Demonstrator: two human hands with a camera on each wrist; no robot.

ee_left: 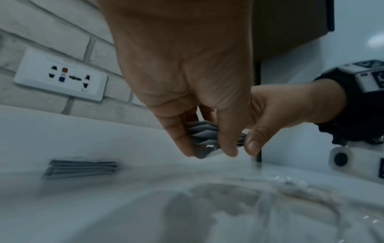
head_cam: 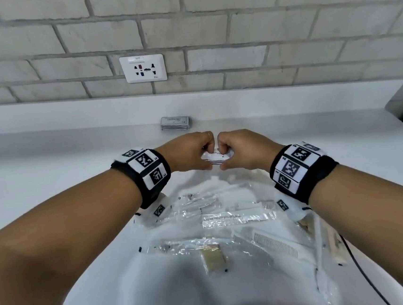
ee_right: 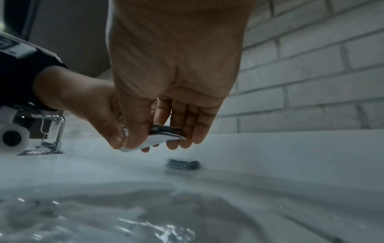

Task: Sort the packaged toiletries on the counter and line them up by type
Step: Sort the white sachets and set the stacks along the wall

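Both hands hold a small stack of white toothpaste sachets [head_cam: 217, 157] just above the white counter [head_cam: 72, 150]. My left hand [head_cam: 191, 154] pinches the stack's left end [ee_left: 204, 139] between thumb and curled fingers. My right hand [head_cam: 238, 152] pinches the right end [ee_right: 164, 134] the same way. A second, neat stack of grey-white sachets [head_cam: 175, 123] lies farther back by the backsplash, also in the left wrist view [ee_left: 83, 167] and the right wrist view [ee_right: 182, 164]. A loose pile of clear-wrapped toiletries [head_cam: 226, 218], with combs [head_cam: 275, 243] among them, lies close in front of me.
A wall socket [head_cam: 142, 68] sits on the grey brick wall above the backsplash. A chrome tap [ee_right: 56, 131] stands off to the left. A black cable [head_cam: 364, 274] runs over the counter's right front. The counter ends at a corner on the far right [head_cam: 402, 98].
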